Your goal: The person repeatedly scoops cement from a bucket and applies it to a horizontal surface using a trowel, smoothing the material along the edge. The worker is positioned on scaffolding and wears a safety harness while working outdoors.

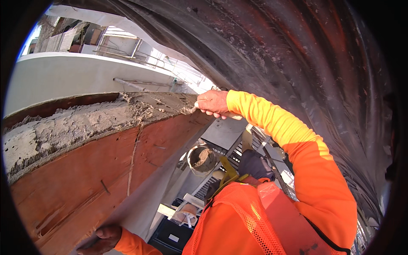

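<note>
My right hand (212, 103) is raised and closed around a pale tool handle (231, 115), at the right end of a rough wet concrete strip (85, 121). The tool's working end is hidden behind the hand. The concrete lies along the top of a reddish wooden form board (85, 178). My left hand (103, 239) rests low on the face of that board with fingers spread and nothing in it. Both sleeves are orange and yellow, and an orange mesh vest (242, 221) fills the lower middle.
A metal bucket (202, 160) with grey mortar in it sits below, between the board and my chest. A dark, ribbed, dirty curved surface (297, 55) arches overhead and to the right. A pale wall (76, 76) and railings stand beyond the concrete. Scaffold planks and a grating lie far below.
</note>
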`<state>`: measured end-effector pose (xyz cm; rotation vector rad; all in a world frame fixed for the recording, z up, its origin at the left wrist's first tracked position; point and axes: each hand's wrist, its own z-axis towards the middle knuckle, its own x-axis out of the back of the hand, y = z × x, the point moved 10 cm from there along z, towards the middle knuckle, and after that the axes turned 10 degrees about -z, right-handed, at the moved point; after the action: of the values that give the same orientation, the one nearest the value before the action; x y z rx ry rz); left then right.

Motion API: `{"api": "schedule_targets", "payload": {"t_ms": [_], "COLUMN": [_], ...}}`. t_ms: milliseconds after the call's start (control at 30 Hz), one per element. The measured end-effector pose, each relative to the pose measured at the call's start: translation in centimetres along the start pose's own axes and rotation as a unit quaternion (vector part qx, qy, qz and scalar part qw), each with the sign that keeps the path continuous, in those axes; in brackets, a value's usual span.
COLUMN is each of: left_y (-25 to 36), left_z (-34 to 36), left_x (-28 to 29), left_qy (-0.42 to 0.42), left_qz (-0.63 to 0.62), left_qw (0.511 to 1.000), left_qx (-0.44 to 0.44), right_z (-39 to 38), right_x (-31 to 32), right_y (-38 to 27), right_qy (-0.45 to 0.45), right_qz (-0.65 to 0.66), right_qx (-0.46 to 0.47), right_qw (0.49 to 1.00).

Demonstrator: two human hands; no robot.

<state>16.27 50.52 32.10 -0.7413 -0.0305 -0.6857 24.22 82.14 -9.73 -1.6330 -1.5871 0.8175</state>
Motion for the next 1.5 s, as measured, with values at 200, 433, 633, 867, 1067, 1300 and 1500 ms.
{"api": "schedule_targets", "payload": {"t_ms": [200,433,633,867,1067,1300,1500], "left_y": [0.2,0.3,0.3,-0.5,-1.9,-2.9,-3.1], "left_z": [0.2,0.1,-0.2,-0.7,-1.2,-3.3,-6.1], "left_x": [0.1,0.3,0.4,0.7,0.9,1.8,5.7], "left_qy": [0.012,0.007,0.011,0.033,0.038,0.026,-0.033], "left_qz": [-0.003,-0.005,0.005,0.01,0.014,-0.014,-0.352], "left_qw": [1.0,1.0,1.0,0.999,0.999,0.998,0.934], "left_qx": [-0.006,-0.009,-0.01,-0.007,0.007,0.048,0.054], "right_z": [0.8,-3.0,-11.1,-26.8,-28.9,-22.4,-22.9], "right_x": [-0.5,-2.5,-3.9,-10.3,-10.4,-11.4,-16.5], "right_y": [9.2,20.2,35.0,50.3,45.7,35.1,31.3], "right_qy": [-0.015,-0.027,0.169,0.02,0.141,0.258,0.257], "right_qz": [-0.025,-0.064,-0.131,-0.224,-0.2,-0.201,-0.254], "right_qx": [-0.126,-0.234,-0.331,-0.56,-0.524,-0.391,-0.327], "right_qw": [0.992,0.97,0.919,0.797,0.816,0.861,0.873]}}
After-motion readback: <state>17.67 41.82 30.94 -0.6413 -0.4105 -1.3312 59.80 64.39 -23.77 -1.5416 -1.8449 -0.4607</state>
